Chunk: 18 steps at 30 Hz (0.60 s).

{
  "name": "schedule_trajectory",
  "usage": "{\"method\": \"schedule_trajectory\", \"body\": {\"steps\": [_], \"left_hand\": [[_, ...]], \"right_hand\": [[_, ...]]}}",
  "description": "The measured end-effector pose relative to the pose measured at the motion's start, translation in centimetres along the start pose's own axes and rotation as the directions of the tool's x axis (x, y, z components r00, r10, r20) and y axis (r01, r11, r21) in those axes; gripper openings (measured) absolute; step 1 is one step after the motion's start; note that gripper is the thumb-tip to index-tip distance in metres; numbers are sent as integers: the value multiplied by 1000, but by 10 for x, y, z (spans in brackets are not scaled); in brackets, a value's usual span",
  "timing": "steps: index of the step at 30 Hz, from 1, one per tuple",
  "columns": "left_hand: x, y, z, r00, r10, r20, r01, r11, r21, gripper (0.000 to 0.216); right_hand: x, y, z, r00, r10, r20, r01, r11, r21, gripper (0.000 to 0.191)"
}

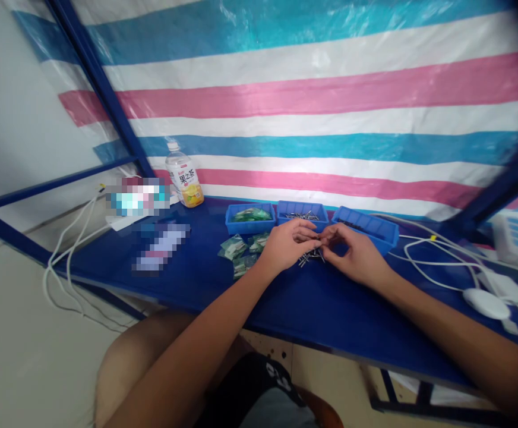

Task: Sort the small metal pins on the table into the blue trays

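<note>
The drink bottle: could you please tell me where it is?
Head view: the bottle stands upright at the table's back left, just left of the leftmost blue tray.

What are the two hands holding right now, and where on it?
The left hand and right hand meet fingertip to fingertip over the loose pins; whatever they pinch is too small to tell.
</note>
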State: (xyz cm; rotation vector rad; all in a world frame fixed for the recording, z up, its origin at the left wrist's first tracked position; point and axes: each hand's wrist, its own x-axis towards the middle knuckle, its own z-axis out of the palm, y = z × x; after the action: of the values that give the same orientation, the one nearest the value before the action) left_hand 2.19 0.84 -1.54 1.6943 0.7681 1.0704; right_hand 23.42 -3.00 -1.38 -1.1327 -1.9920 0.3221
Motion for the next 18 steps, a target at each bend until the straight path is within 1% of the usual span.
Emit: {"method": "schedule_trajectory", "body": {"steps": [3, 5, 6, 8, 10, 12, 15, 18], "left_hand": [[0, 2, 0, 1000, 2, -4, -2, 1000, -2, 46], [-1, 3, 0, 1000, 10, -20, -10, 1000, 15, 51], [-1, 4, 0, 999, 19, -35, -18, 999, 38, 51], [-3, 6, -1, 999, 25, -44, -21, 995, 97, 44], [-5, 9, -2, 1000, -4, -7, 5, 989, 145, 35], [-7, 11, -2, 998, -32, 55, 21, 983, 183, 34], [-6, 9, -1, 995, 3, 100, -25, 976, 217, 34], [-3, 3, 0, 994, 61, 88, -79, 974, 211, 33]], "right_hand": [[1, -2, -1, 999, -1, 33, 0, 999, 35, 38], [2, -4, -2, 999, -5, 47, 3, 999, 45, 44], [3, -5, -2, 999, -8, 45, 6, 999, 43, 41], [3, -5, -4, 1000, 1, 28, -2, 1000, 26, 33], [4, -4, -5, 999, 32, 5, -32, 999, -3, 24], [4, -1, -5, 998, 62, -16, -62, 998, -28, 18], [4, 2, -5, 998, 61, -22, -61, 998, -29, 17], [4, 4, -5, 1000, 16, -17, -16, 1000, -11, 18]]}}
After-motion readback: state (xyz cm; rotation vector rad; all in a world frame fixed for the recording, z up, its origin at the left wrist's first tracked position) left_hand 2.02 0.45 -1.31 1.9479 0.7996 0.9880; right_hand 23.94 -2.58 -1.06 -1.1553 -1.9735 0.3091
